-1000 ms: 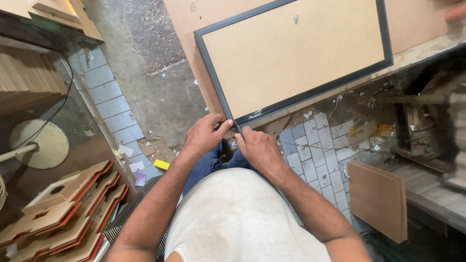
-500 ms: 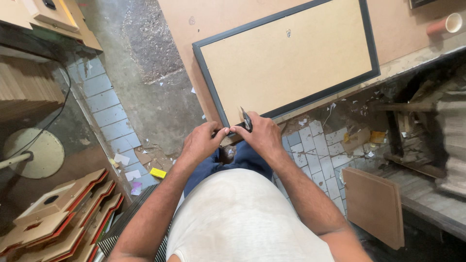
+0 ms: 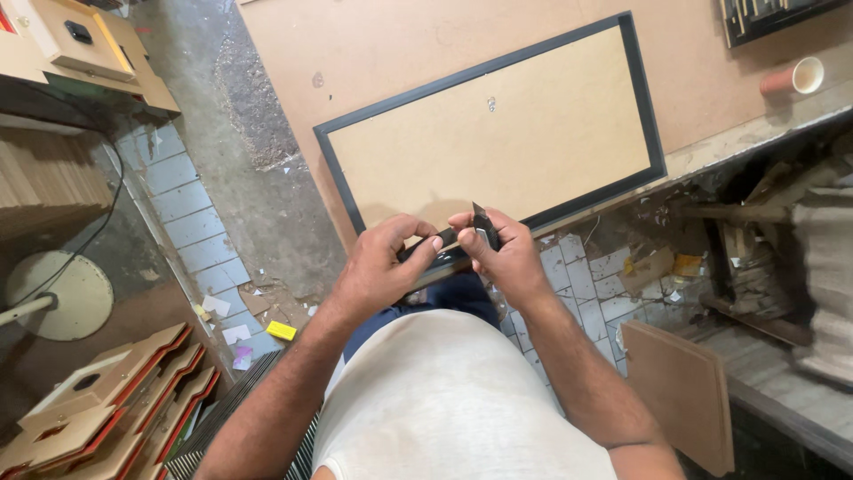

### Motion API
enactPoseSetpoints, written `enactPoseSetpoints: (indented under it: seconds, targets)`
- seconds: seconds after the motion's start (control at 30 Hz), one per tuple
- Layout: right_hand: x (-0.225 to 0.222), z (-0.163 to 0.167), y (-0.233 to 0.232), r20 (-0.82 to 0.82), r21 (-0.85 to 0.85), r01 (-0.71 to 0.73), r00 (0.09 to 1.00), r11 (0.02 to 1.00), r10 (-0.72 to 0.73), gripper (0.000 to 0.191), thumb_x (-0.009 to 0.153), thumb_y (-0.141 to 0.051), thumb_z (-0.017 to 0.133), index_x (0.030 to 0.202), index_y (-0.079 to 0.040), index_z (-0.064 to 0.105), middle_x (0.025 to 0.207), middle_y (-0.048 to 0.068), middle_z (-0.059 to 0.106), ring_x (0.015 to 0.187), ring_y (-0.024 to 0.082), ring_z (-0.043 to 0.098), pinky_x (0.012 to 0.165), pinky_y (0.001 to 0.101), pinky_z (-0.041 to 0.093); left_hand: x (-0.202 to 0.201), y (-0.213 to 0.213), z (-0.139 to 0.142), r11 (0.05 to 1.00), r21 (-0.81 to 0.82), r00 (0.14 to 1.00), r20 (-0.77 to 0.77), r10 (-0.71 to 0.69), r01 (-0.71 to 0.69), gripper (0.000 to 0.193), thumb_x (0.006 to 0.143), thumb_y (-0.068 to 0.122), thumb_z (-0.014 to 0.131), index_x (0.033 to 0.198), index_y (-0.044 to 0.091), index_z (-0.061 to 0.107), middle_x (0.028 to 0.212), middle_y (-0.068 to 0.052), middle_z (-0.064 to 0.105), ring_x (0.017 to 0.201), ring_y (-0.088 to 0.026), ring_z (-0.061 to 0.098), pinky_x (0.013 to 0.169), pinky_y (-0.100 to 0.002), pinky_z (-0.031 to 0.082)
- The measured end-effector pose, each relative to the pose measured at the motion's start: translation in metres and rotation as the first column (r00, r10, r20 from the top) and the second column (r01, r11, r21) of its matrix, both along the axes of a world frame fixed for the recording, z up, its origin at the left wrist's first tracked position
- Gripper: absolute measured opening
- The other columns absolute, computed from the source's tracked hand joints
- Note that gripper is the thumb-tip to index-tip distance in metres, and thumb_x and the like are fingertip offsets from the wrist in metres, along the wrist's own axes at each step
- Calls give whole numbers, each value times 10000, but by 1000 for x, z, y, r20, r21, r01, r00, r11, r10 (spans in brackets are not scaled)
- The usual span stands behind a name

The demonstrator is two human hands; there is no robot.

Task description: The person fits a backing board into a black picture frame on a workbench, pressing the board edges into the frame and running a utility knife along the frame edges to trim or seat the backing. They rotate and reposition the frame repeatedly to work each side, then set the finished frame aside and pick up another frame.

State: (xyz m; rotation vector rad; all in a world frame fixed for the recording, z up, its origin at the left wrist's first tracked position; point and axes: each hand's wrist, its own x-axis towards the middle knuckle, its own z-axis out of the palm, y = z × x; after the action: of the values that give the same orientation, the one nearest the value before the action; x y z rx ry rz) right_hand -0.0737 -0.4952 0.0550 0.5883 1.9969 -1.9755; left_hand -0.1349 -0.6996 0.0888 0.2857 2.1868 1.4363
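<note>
**Both hands on a small dark tool at the frame's near edge**

While the black-edged picture frame point(image 3: 493, 133) lies face down on the desk point(image 3: 373, 53), its long axis running left to right and tilted up toward the right, both hands meet at its near rim. The right hand point(image 3: 502, 253) is clenched around a small dark tool point(image 3: 484, 227), whose narrow tip points up and away from the body. The left hand point(image 3: 382, 267) pinches the tool's other end with thumb and fingertips, wrist bent inward. The frame's backing is smooth tan fibreboard, matte, with a small metal hanger point(image 3: 490, 103) near its middle. Both forearms angle in from the sides. A paper cup point(image 3: 795, 78) lies on its side, well apart at the desk's right.
</note>
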Motion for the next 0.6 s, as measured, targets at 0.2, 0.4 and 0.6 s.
enactPoseSetpoints:
  seconds: [0.2, 0.4, 0.6]
  targets:
    - [-45, -4, 71, -265, 278, 3, 962, 961, 73, 198, 969, -230, 789, 925, -52, 712, 813, -26, 620, 706, 63, 534, 634, 220, 456, -38, 75, -9, 996, 16, 993, -91, -81, 83, 258, 947, 264, 707, 1094, 52, 720, 972, -113, 712, 851, -231, 699, 740, -366, 557]
    - [-132, -28, 230, -159, 575, 320, 946, 753, -281, 134, 933, -205, 825, 925, -92, 753, 794, -12, 682, 691, 106, 574, 624, 284, 477, -116, 56, -11, 903, -388, 970, 219, -103, 184, 367, 929, 408, 663, 1184, 153, 735, 1197, -76, 684, 1039, -228, 706, 877, -365, 574]
    - [-203, -56, 322, -404, 720, 364, 912, 591, -70, 151, 904, -167, 873, 934, -51, 780, 890, 56, 691, 786, 178, 653, 695, 343, 523, -177, 47, -16, 680, -732, 991, 120, 55, 51, 330, 882, 483, 734, 1100, 247, 809, 1070, -30, 759, 916, -268, 737, 844, -412, 582]
